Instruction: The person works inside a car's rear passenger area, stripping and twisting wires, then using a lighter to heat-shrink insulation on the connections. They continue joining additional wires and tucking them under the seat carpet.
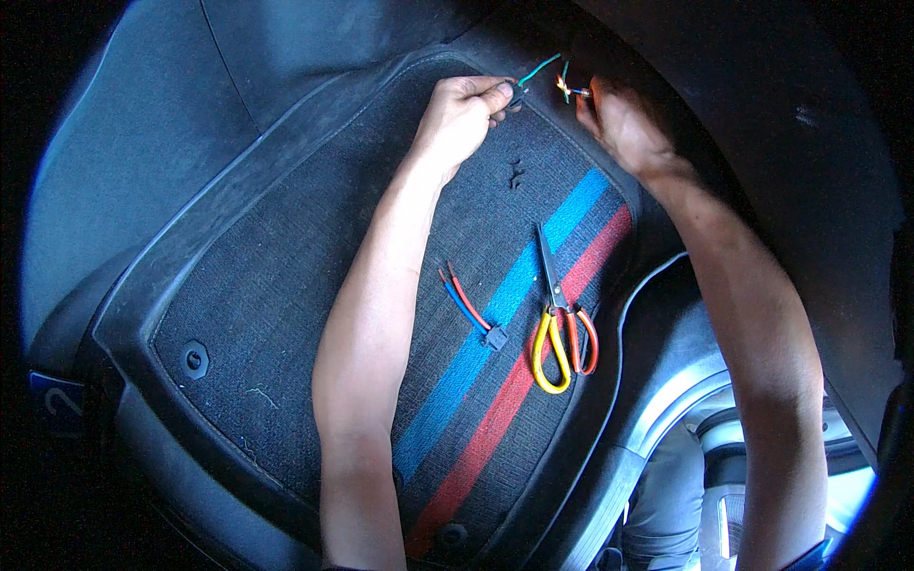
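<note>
At the far end of the mat, my left hand (466,109) pinches a small dark part, largely covered by the fingers. A thin green wire (541,68) sticks out of it, up and to the right. My right hand (624,124) is closed just across from it, around a small thin item with a shiny tip (582,92). Beside that tip are a bright orange-yellow spot and another bit of green wire (567,72); flame or bare copper, I cannot tell. Scissors (556,319) with yellow and orange handles lie on the mat between my forearms.
A black connector (495,338) with red and blue wires lies left of the scissors. Small dark scraps (516,174) lie farther up the dark floor mat (276,276), which has blue and red stripes. Its raised rim and the car's dark side panels surround the work.
</note>
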`<action>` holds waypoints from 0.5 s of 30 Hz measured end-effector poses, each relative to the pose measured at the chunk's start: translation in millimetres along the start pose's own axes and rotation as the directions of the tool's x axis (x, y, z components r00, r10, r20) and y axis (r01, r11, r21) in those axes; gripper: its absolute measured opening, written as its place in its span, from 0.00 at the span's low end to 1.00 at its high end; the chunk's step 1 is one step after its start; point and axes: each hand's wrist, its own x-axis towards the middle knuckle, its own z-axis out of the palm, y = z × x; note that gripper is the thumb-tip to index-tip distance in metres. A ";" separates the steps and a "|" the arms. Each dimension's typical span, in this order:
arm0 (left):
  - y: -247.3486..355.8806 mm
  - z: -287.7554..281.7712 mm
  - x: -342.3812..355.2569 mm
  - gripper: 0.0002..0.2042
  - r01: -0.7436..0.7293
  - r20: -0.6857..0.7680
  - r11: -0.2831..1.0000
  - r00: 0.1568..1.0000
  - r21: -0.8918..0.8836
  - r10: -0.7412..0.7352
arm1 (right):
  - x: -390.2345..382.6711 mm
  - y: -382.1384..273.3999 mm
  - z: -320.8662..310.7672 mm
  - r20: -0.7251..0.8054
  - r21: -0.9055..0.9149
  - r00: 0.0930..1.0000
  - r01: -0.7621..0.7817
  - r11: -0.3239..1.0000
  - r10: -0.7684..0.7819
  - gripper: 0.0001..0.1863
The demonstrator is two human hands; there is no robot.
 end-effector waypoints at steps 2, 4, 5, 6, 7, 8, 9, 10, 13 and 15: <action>-0.4 -0.2 0.0 0.11 -0.007 0.007 1.000 1.000 -0.016 0.007 | -4.2 -2.6 -0.3 -0.003 -0.090 1.000 0.009 0.996 -0.010 0.31; -1.0 -0.1 0.4 0.11 -0.014 0.014 1.000 1.000 -0.024 0.014 | -9.6 -8.0 -4.2 0.096 -0.080 0.993 -0.054 0.995 0.061 0.32; -1.3 -0.1 0.8 0.11 -0.016 0.018 1.000 1.000 -0.021 0.016 | -17.2 -10.2 -7.8 0.116 -0.053 0.993 -0.006 0.999 0.012 0.32; -1.7 -0.1 1.3 0.11 -0.017 0.017 1.000 1.000 -0.017 0.017 | -24.7 -16.2 -8.9 0.148 -0.087 0.988 0.063 0.994 -0.050 0.30; -2.2 -0.2 1.6 0.11 -0.018 0.023 1.000 1.000 -0.022 0.018 | -33.3 -22.6 -10.2 0.172 -0.119 0.979 0.135 0.984 -0.113 0.29; -2.8 -0.4 2.4 0.11 -0.017 0.025 1.000 1.000 -0.026 0.018 | -43.4 -30.8 -9.7 0.230 -0.063 0.968 0.120 0.991 -0.103 0.26; -3.8 -0.4 2.5 0.11 -0.019 0.033 0.999 0.999 -0.037 0.020 | -55.5 -39.8 -8.1 0.255 0.008 0.959 0.125 0.992 -0.123 0.24; -4.1 -1.5 3.5 0.11 -0.015 0.041 0.998 0.999 -0.053 0.017 | -69.4 -49.6 -5.3 0.274 0.105 0.954 0.099 0.989 -0.125 0.22; -5.1 -3.4 4.5 0.11 -0.016 0.035 0.999 0.999 -0.040 0.018 | -110.5 -78.7 1.7 0.193 0.303 0.932 0.240 0.922 -0.306 0.20; -4.8 -4.1 4.1 0.10 -0.025 0.054 0.999 0.998 -0.042 0.027 | -132.4 -96.6 3.8 0.244 0.383 0.906 0.238 0.893 -0.346 0.21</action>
